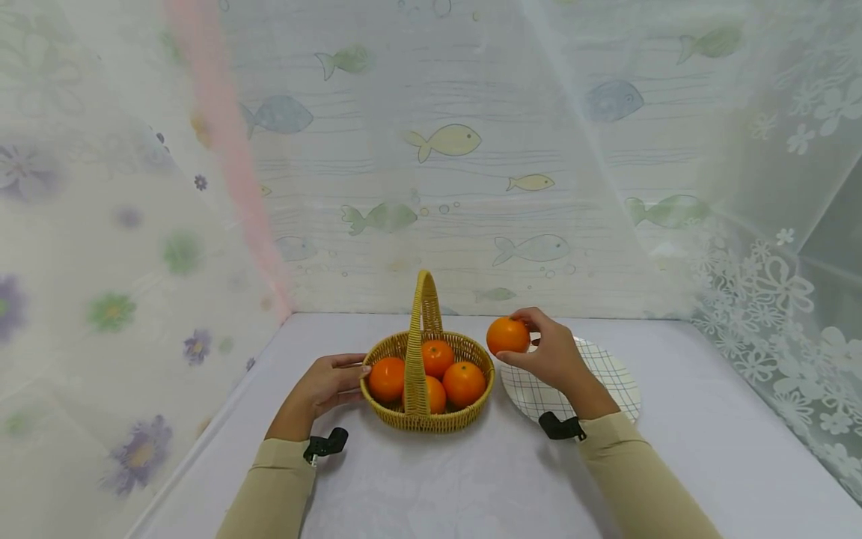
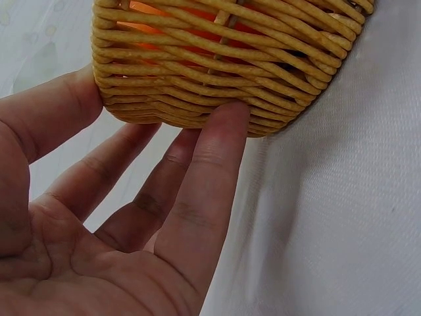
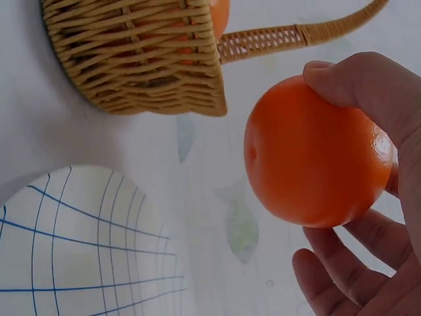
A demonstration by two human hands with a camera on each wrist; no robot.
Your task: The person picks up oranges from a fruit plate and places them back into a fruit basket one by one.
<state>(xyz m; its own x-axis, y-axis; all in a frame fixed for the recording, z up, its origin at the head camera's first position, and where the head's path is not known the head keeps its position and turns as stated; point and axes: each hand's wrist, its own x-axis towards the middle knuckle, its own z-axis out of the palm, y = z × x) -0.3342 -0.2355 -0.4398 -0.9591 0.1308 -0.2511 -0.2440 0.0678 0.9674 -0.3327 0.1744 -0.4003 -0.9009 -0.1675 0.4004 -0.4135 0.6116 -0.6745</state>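
Note:
A yellow wicker basket [image 1: 427, 423] with a tall arched handle stands mid-table, holding several oranges [image 1: 464, 384]. At its left side, my left hand [image 1: 326, 389] touches the outer wall with mostly straight fingers; the left wrist view shows the fingertips [image 2: 227, 122] against the weave. My right hand [image 1: 548, 355] holds another orange [image 1: 508, 336] between thumb and fingers, raised just right of the basket. In the right wrist view that orange [image 3: 316, 155] is apart from the basket [image 3: 145, 59]. Below the right hand lies a white plate [image 1: 609, 374] with a blue grid pattern.
A white cloth covers the table [image 1: 404, 486]. Behind it hangs a pale curtain [image 1: 444, 187] with fish prints, and sheer flowered fabric closes in both sides. Black wrist cameras [image 1: 326, 443] sit on both forearms.

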